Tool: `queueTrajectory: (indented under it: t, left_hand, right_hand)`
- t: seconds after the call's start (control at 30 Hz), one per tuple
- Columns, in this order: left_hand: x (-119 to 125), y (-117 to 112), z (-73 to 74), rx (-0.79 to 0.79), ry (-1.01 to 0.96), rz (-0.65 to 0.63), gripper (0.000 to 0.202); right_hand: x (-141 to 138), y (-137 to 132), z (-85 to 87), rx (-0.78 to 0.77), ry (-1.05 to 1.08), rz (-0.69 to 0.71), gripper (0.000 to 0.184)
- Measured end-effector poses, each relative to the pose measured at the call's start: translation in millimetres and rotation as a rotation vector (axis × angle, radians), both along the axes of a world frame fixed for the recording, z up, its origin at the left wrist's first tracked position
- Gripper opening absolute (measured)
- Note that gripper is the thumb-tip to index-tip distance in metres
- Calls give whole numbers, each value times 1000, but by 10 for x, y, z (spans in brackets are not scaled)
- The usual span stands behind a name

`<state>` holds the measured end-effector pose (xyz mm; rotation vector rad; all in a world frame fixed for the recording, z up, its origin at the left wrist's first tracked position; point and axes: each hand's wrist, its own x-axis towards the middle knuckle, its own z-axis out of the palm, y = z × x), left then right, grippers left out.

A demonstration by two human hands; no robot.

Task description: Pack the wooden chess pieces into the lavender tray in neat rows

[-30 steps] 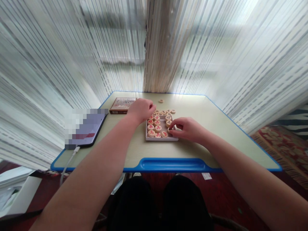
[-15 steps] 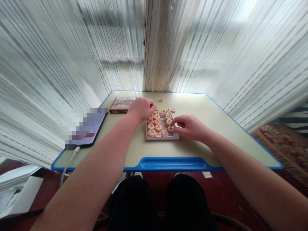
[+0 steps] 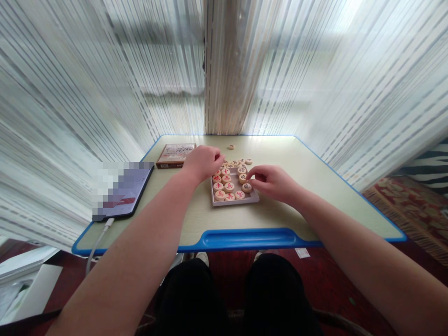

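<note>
Honestly, we figured a light fingertip nudge suited this step best, keeping the black-marked piece (image 3: 247, 187) flat and not tipping it against its neighbour (image 3: 242, 178). It lay face-up inside the tray (image 3: 234, 203), along the right side, across from the red-marked pieces (image 3: 229, 187). Our right grip (image 3: 274, 183) hung over the tray's right wall, thumb and forefinger curled right beside that piece; couldn't tell if they pinched it. Our left grip (image 3: 203, 163) was curled at the tray's far left corner, fingertips hidden.
</note>
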<state>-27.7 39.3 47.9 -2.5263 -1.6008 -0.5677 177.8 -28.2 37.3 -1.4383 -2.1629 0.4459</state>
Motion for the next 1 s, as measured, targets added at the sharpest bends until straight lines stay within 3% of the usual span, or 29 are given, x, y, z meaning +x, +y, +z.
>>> queueTrajectory:
  t: [0.17, 0.4, 0.57, 0.7, 1.0]
  left_hand:
    - [0, 5, 0, -3, 5, 7, 39]
    - [15, 23, -20, -10, 13, 18, 40]
    - [9, 43, -54, -32, 5, 26, 40]
    - [-11, 72, -74, -14, -6, 35, 39]
    - [-31, 94, -96, 26, -13, 71, 40]
  right_hand:
    - [-44, -35, 26, -4, -44, 201, 15]
    - [-79, 21, 67, -58, -145, 248, 16]
    - [-162, 46, 238, -83, -351, 279, 16]
    - [-250, 80, 350, -192, -483, 251, 19]
    - [-202, 207, 304, -377, -273, 255, 21]
